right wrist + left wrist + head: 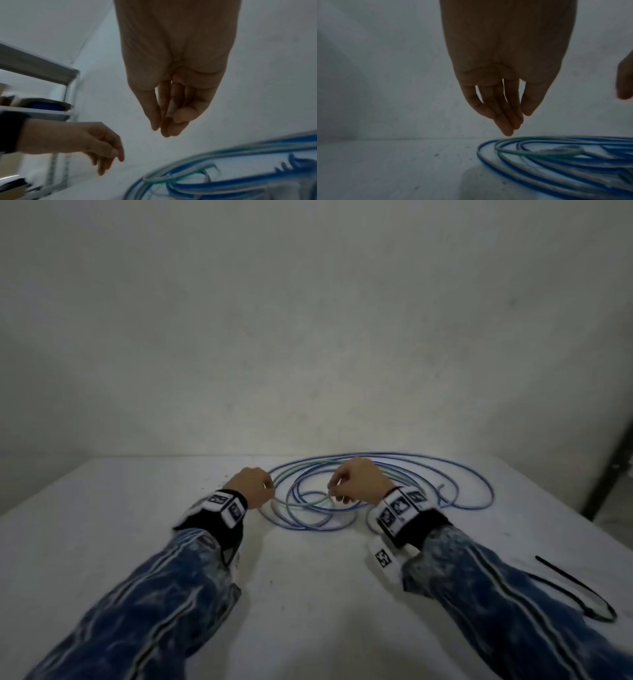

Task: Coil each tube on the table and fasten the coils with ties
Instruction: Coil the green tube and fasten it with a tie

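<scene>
Hovering over a white tabletop [137,542], a person's two hands hang just above loose loops of blue tube [472,501] and a thinner greenish clear tube [308,503] that lie tangled together toward the far edge, in front of a plain pale wall [308,320]. The left hand [251,486] is above the left rim of the loops; in the left wrist view its fingers [503,121] point down, straight and close together, with nothing in them and their tips clear of the blue tube [488,162]. The right hand [359,484] is over the middle of the loops; in the right wrist view its fingers [171,124] are drawn together at the tips with the thumb, and whether they pinch anything cannot be told; the tubes below are blurred there. Both wrists wear black straps carrying white blocks printed with black square marker patterns [397,508]; no readable words or brand names show. The sleeves [154,611] are blue with pale streaks. A black tie [579,590] lies on the near right part of the tabletop, well apart from the tubes. A grey metal shelf rack [42,67] stands at the left of the right wrist view.
</scene>
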